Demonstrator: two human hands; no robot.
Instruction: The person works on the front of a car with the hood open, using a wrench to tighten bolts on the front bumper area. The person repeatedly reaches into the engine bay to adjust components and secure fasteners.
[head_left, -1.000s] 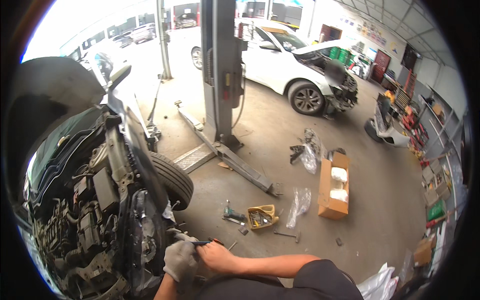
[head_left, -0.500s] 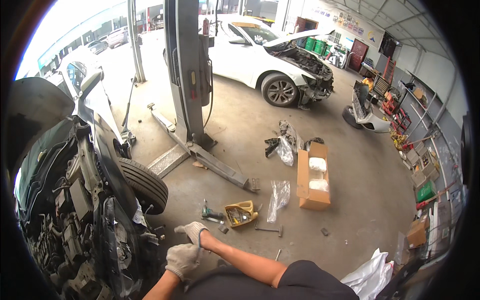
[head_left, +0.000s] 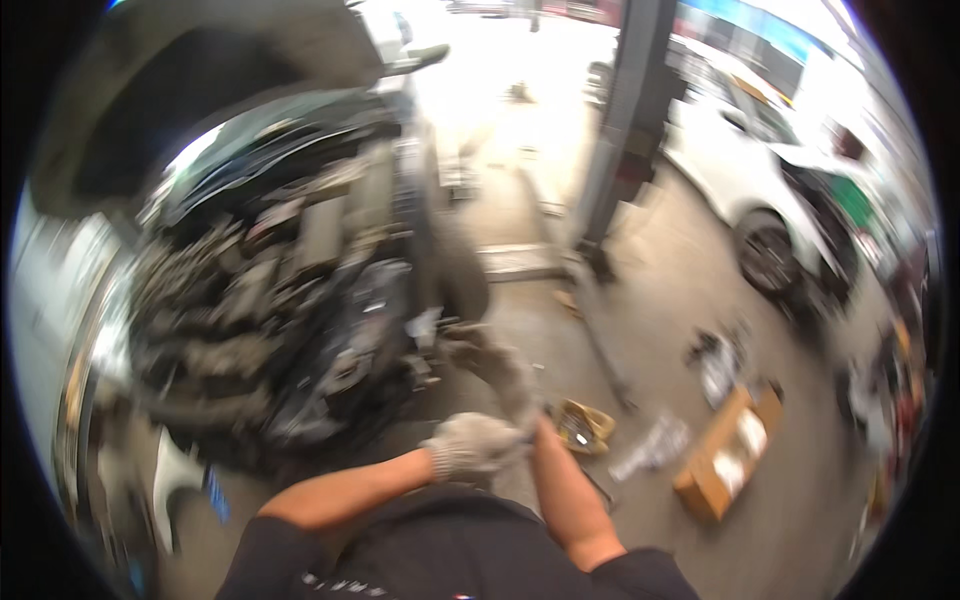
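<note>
Both my hands wear off-white knit work gloves. My left hand (head_left: 470, 445) is closed, its fingers at the cuff of the glove (head_left: 524, 405) on my right hand, near the wrist. My right hand (head_left: 495, 370) reaches away from me, beside the front of a dark car (head_left: 350, 350) with its bonnet up. Motion smears its fingers, so their pose is unclear. Nothing distinct shows in it. The car's engine bay (head_left: 270, 270) lies open left of my hands.
A yellow cut-open container (head_left: 585, 428) of small parts sits right of my right forearm. Beyond lie clear plastic wrap (head_left: 652, 447) and an open cardboard box (head_left: 728, 455). A lift post (head_left: 625, 130) stands ahead, its arm (head_left: 598, 335) low. A white car (head_left: 735, 150) is at the right.
My view has swung left, bringing the dark car's engine bay nearer the middle. My gloved hands stay together, with the right now reaching further ahead. The picture has become blurred.
</note>
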